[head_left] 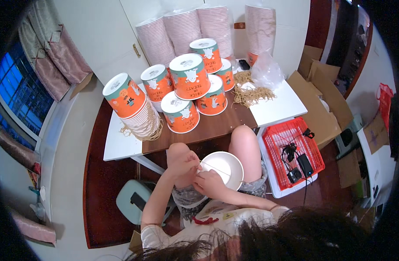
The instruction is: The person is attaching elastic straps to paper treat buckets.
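Note:
A paper bucket (233, 162) with a white inside rests in my lap between my knees, its mouth tilted up. A thin cord (217, 168) runs across the mouth toward its left rim. There my left hand (185, 165) pinches the cord end, thumb and fingers together. Right beside it, my right hand (210, 184) is closed at the same rim, its fingertips close to the left ones and on the cord. The exact grip between the fingertips is too small to make out.
Orange and green paper buckets (190, 78) stand upside down on the table (164, 138), some stacked. Tall wrapped bucket stacks (186, 27) line the back. Tan cords (254, 95) lie beside a clear plastic bag (267, 69). Right: a red basket (275, 130) with cables, cardboard boxes (314, 104). Left: a stool (129, 198).

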